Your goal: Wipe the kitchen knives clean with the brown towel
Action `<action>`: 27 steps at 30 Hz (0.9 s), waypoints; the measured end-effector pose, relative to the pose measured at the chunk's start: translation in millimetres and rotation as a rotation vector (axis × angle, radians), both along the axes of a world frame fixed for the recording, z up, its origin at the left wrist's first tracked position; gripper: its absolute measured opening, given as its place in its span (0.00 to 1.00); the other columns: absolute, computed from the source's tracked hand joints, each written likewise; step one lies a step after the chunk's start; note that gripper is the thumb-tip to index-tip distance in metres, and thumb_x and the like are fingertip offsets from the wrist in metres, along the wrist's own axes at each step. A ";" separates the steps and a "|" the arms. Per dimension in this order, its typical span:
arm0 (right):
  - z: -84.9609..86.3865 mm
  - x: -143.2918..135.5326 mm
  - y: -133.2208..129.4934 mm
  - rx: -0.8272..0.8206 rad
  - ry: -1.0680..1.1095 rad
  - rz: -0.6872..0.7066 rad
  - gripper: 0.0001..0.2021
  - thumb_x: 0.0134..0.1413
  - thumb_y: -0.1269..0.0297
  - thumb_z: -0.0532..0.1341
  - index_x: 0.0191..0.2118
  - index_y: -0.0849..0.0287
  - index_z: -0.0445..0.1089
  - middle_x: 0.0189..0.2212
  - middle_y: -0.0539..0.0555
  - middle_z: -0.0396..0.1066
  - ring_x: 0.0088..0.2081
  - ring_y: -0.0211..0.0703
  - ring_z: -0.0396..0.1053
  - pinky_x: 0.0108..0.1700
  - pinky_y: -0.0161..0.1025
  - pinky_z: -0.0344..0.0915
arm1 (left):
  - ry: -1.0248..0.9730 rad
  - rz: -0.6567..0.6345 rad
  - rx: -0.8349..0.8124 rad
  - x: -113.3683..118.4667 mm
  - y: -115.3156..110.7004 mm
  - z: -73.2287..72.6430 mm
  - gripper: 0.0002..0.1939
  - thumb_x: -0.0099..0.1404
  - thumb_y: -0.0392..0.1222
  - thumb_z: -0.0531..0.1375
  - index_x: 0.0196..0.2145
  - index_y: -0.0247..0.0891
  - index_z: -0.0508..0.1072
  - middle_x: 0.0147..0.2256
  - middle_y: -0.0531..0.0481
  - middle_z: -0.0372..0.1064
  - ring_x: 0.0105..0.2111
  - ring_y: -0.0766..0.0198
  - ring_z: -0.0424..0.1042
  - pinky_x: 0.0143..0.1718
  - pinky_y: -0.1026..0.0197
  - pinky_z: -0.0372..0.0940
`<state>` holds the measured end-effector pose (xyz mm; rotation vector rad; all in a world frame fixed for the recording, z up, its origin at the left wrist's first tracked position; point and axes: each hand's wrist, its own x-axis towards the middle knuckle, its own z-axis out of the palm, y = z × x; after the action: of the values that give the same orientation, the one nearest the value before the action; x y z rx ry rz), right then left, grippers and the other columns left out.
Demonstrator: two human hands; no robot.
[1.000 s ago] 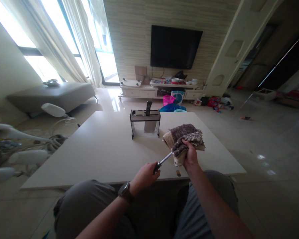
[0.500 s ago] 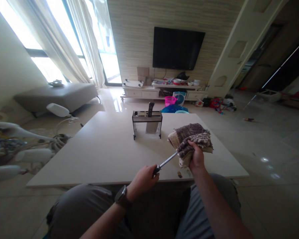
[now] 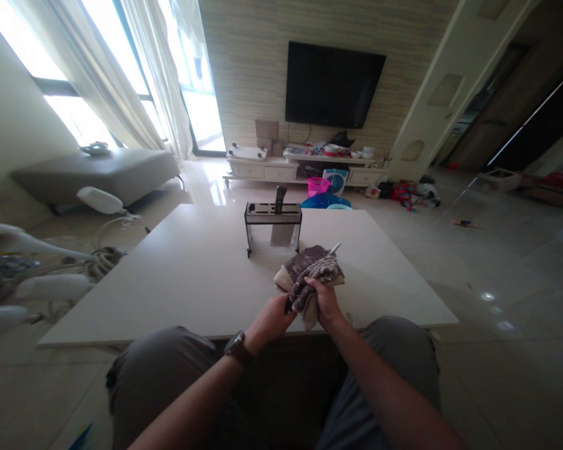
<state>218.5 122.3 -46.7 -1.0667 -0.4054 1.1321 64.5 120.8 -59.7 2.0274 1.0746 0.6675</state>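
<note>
My left hand (image 3: pixel 272 317) is closed around the black handle of a sharpening steel (image 3: pixel 334 249). The rod passes through a folded brown and beige cloth (image 3: pixel 309 259), and only its metal tip sticks out on the far side. My right hand (image 3: pixel 327 302) grips that cloth around the rod, thumb on top, close beside the left hand. Just beyond the cloth stands a knife block (image 3: pixel 271 215) with see-through lower sides. In it sits a broad-bladed knife (image 3: pixel 279 199), black handle up.
Everything is over a white table (image 3: pixel 178 281), its near edge at my knees. Glass lamp shades (image 3: pixel 101 200) and cables lie to the left. Beyond the table are a blue tub (image 3: pixel 323 200), a pink basket (image 3: pixel 318 185) and a low TV cabinet (image 3: pixel 263 170).
My right hand has brought the cloth left and down along the rod toward the handle. The middle of the rod is now covered and its tip shows beyond the cloth.
</note>
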 end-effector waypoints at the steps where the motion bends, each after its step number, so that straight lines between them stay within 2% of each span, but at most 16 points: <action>1: 0.1 -6.4 -2.4 -0.005 -0.008 0.013 0.20 0.31 0.65 0.75 0.36 0.59 0.75 0.32 0.51 0.81 0.36 0.49 0.79 0.37 0.39 0.74 | -0.034 -0.002 -0.004 -1.4 0.0 -0.2 0.07 0.64 0.38 0.59 0.34 0.34 0.76 0.33 0.45 0.79 0.32 0.61 0.74 0.32 0.64 0.59; 4: 7.5 -17.9 -6.3 -0.021 -0.008 0.023 0.22 0.30 0.66 0.75 0.37 0.59 0.74 0.36 0.52 0.81 0.39 0.51 0.79 0.39 0.41 0.75 | -0.063 0.011 -0.001 -5.6 -0.8 0.6 0.08 0.64 0.38 0.59 0.35 0.33 0.77 0.35 0.43 0.80 0.36 0.57 0.77 0.35 0.63 0.63; 9: 21.8 -21.5 -5.5 0.005 -0.014 0.001 0.24 0.30 0.66 0.75 0.40 0.59 0.74 0.37 0.52 0.81 0.40 0.52 0.79 0.40 0.42 0.75 | -0.115 0.038 0.033 -5.0 -2.2 -1.3 0.08 0.64 0.38 0.59 0.37 0.34 0.78 0.37 0.43 0.81 0.40 0.53 0.79 0.36 0.62 0.64; 13: 12.2 -20.5 -3.3 0.000 -0.042 0.029 0.24 0.31 0.66 0.75 0.40 0.59 0.74 0.37 0.52 0.81 0.40 0.51 0.79 0.40 0.41 0.75 | -0.124 0.034 0.025 -6.3 -0.3 -10.7 0.08 0.65 0.39 0.59 0.36 0.34 0.78 0.37 0.43 0.81 0.40 0.53 0.80 0.36 0.62 0.65; 17: -1.3 -19.6 -1.9 -0.067 0.001 0.040 0.25 0.29 0.66 0.75 0.40 0.59 0.74 0.34 0.52 0.81 0.36 0.50 0.79 0.36 0.40 0.75 | -0.117 -0.023 0.019 -10.8 1.1 -15.4 0.08 0.64 0.38 0.60 0.38 0.34 0.78 0.38 0.43 0.81 0.38 0.56 0.79 0.37 0.63 0.65; 20: -1.3 -18.9 -1.4 -0.079 0.054 0.046 0.23 0.30 0.67 0.74 0.39 0.59 0.74 0.32 0.51 0.81 0.34 0.49 0.79 0.33 0.39 0.75 | -0.093 -0.023 0.020 -9.1 0.3 -11.9 0.08 0.64 0.37 0.60 0.37 0.34 0.78 0.38 0.43 0.80 0.37 0.57 0.78 0.36 0.63 0.63; 23: 7.1 -13.6 0.1 -0.073 0.128 0.043 0.18 0.33 0.67 0.73 0.36 0.60 0.74 0.29 0.51 0.80 0.30 0.47 0.79 0.31 0.38 0.75 | -0.058 0.017 0.027 -4.5 -3.9 -4.3 0.08 0.64 0.39 0.59 0.37 0.34 0.77 0.35 0.44 0.79 0.33 0.60 0.74 0.33 0.64 0.60; 27: 22.4 7.7 4.5 -0.018 0.192 -0.018 0.13 0.35 0.67 0.72 0.32 0.59 0.73 0.25 0.50 0.79 0.26 0.43 0.77 0.31 0.36 0.75 | 0.024 0.028 0.041 -4.6 -12.4 4.9 0.06 0.65 0.38 0.58 0.34 0.36 0.74 0.27 0.50 0.73 0.25 0.66 0.62 0.28 0.64 0.52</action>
<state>226.2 126.8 -24.3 -0.9656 -0.2339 1.2124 60.0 108.4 -54.8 2.0636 1.1139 0.6867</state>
